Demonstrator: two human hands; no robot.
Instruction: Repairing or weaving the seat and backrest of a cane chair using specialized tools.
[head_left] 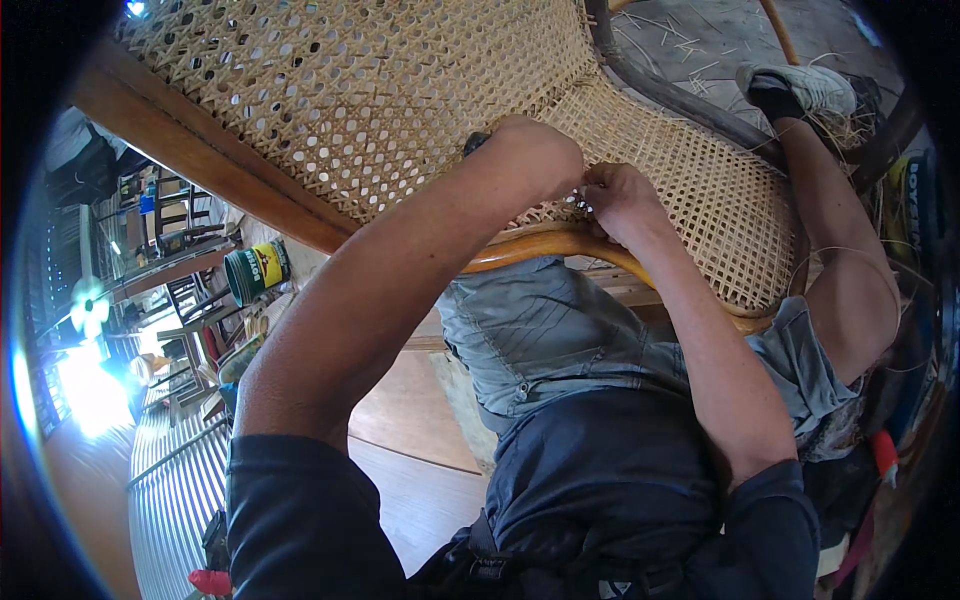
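A chair with woven cane panels fills the upper view, the broad cane panel [330,95] at left meeting a narrower cane panel [720,195] at right. Both hands work close together at the joint, by the curved orange-brown wooden rail [540,246]. My left hand [545,160] is bent down at the wrist against the cane, and its fingers are hidden. Beside it, my right hand [622,205] has thumb and fingers pinched together at the weave's edge; what they hold is too small to make out. A small black rounded object [475,143] shows behind my left forearm.
A brown wooden frame bar [210,155] runs along the left panel. My bare leg [840,210] and a pale shoe [815,90] are at right. Loose cane strips [680,40] litter the floor. A green and yellow bucket [256,272] stands at left; another bucket [912,200] is at right.
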